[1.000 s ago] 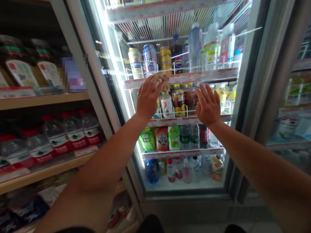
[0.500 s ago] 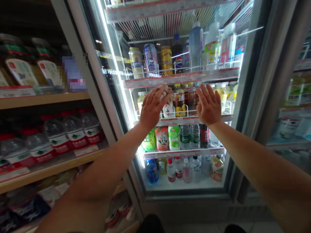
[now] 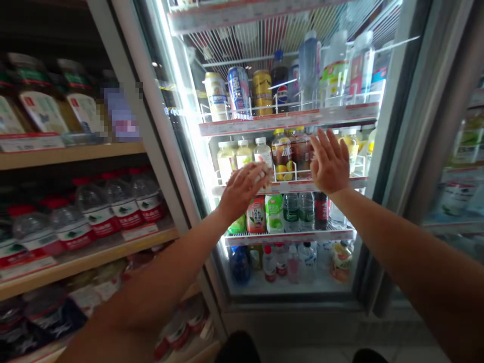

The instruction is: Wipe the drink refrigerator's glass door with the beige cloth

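I face a lit drinks fridge with a glass door (image 3: 363, 262). My left hand (image 3: 240, 190) lies against the glass in front of the second shelf's edge, its fingers pressing a small pale crumpled wad (image 3: 261, 174) that is only partly visible. My right hand (image 3: 329, 162) rests flat on the glass further right, fingers spread and empty, in front of a row of tea and juice bottles (image 3: 282, 154). Cans (image 3: 239, 91) stand on the shelf above and green-labelled bottles (image 3: 274, 212) on the one below.
Left of the fridge, wooden shelves (image 3: 86, 259) carry red-capped water bottles (image 3: 124, 201) and jars (image 3: 41, 108) above them. A second fridge door (image 3: 457, 166) stands at the right. The metal door frame (image 3: 393, 126) runs between them.
My left hand slid down the glass with the wad, from the upper shelf edge to the second shelf edge. My right hand stayed nearly in place.
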A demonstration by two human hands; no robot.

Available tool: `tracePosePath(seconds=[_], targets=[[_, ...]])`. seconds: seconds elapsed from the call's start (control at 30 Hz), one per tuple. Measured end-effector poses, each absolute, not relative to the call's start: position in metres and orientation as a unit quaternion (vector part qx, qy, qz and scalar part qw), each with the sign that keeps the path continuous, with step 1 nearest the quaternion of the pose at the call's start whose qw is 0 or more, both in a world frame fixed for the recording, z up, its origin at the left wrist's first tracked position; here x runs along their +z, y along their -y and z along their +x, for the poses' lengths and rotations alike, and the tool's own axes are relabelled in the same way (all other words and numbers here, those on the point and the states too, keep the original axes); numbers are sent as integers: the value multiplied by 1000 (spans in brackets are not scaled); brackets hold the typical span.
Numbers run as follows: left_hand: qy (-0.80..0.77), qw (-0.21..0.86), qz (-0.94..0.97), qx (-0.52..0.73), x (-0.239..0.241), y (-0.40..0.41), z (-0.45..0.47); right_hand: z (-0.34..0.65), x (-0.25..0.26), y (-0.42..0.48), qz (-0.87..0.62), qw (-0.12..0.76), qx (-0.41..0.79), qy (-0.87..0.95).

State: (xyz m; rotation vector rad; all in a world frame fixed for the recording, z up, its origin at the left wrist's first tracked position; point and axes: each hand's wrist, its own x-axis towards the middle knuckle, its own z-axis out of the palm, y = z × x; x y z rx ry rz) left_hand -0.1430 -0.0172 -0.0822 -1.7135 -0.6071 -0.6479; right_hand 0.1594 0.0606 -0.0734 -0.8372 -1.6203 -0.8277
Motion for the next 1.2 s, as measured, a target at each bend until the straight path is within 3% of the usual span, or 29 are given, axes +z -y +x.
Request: tracePosePath(seconds=[0.13, 0.33, 0.53, 0.73, 0.97, 1.2], targets=[[202, 568, -775, -191, -94, 23, -144, 159, -74, -61, -359, 537, -339, 684], [305, 560, -703, -315, -76, 18, -152, 158, -74, -59, -349, 549, -329, 685], [192, 556, -787, -186, -100, 25, -146, 157, -73, -56, -352, 551, -327, 683], [312, 558, -686, -348, -70, 18, -153, 158, -74, -59, -349, 549, -324, 687], [227, 545, -779, -210, -91, 21, -132, 158, -74, -60, -346, 554, -332, 680], [270, 539, -734, -313, -43, 7, -117, 157, -76, -61, -331, 562, -349, 673]])
